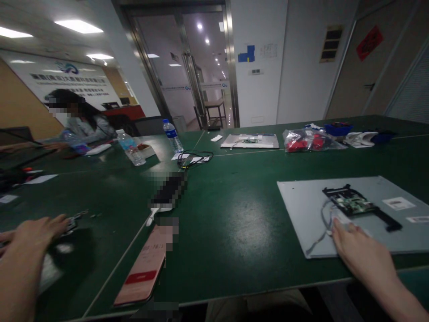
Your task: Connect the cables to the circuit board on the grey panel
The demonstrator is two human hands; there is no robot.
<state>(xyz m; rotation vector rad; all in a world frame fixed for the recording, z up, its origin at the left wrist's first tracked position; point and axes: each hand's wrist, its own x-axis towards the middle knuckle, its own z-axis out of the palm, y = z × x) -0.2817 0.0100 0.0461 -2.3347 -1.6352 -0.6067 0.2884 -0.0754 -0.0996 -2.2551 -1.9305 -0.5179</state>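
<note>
My left hand (35,235) is at the left edge, fingers bent downward and closed beside small dark metal pieces (72,224). What its fingers hold is mostly hidden. At the right, my right hand (365,250) rests on a flat light-grey panel (301,210), its fingers laid along the surface and touching a whitish piece near a thin grey cable (324,223). Just beyond those fingertips, a green circuit board in a black frame (357,202) lies on the panel. White labels (398,203) are stuck toward the panel's right side.
Between my hands lie a pink-screened phone (145,268) and a dark device (169,190) with a black cable (196,158). Farther back are bottles (172,136), another panel (250,141), a plastic bag with red items (310,141) and blue trays (338,129). A person (85,118) sits across the table.
</note>
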